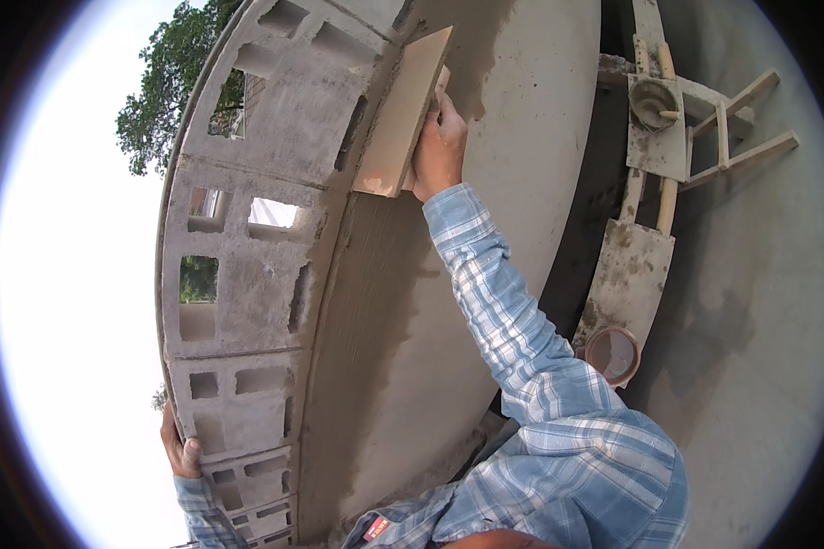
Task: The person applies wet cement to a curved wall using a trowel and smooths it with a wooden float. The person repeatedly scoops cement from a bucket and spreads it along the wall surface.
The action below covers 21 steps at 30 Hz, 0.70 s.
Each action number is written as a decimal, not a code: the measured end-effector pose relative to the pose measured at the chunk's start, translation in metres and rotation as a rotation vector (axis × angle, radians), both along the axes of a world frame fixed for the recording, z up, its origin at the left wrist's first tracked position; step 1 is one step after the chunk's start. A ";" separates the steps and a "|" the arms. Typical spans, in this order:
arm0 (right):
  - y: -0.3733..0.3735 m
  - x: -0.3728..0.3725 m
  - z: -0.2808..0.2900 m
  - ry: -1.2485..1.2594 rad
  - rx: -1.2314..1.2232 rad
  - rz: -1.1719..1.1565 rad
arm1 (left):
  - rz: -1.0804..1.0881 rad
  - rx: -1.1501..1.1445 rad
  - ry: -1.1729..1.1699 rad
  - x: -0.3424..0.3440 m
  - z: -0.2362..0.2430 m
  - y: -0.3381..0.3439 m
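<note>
My right hand [439, 146] grips a flat rectangular float [398, 110], pressed along the band of wet, grey-brown mortar [362, 302] beside the perforated concrete blocks [256, 165]. Fine streaks mark the mortar below the float. My left hand [181, 444], at the lower left, is wrapped round the outer edge of the block wall, fingers partly hidden behind it. A smooth pale plastered surface [513, 165] lies to the right of the wet band.
At the right is a scaffold of stained boards [627, 265] on poles, bearing a bowl with a handle in it [652, 103] and a round bucket [612, 357]. A wooden ladder-like frame [723, 137] adjoins it. Trees [160, 101] and bright sky show beyond the blocks.
</note>
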State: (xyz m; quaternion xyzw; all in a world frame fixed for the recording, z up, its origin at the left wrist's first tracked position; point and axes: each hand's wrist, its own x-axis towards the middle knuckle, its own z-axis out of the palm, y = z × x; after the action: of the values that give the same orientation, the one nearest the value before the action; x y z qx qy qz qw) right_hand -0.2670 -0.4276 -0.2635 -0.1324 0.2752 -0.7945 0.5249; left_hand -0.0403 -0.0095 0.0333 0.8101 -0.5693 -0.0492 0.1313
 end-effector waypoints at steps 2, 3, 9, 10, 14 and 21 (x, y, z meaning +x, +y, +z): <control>-0.009 -0.016 0.008 -0.005 -0.010 0.074 | -0.089 -0.027 -0.036 -0.037 -0.010 -0.015; -0.017 -0.032 0.015 -0.016 -0.015 0.103 | -0.093 -0.029 -0.042 -0.038 -0.009 -0.017; -0.015 -0.030 0.015 -0.048 0.020 0.130 | 0.022 -0.031 -0.010 0.013 -0.001 0.010; -0.011 -0.017 0.013 -0.025 0.018 0.010 | 0.023 -0.032 -0.012 0.016 -0.001 0.012; -0.045 -0.039 0.012 -0.145 -0.058 0.098 | 0.016 -0.008 -0.004 0.012 0.001 0.004; -0.049 -0.018 -0.002 -0.078 -0.008 0.005 | 0.020 -0.010 0.034 0.004 -0.002 0.000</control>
State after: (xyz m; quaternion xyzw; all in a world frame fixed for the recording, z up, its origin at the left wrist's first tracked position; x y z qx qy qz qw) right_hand -0.2849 -0.4766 -0.2657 -0.1043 0.2510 -0.7989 0.5365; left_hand -0.0366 -0.0097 0.0315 0.8142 -0.5590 -0.0588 0.1454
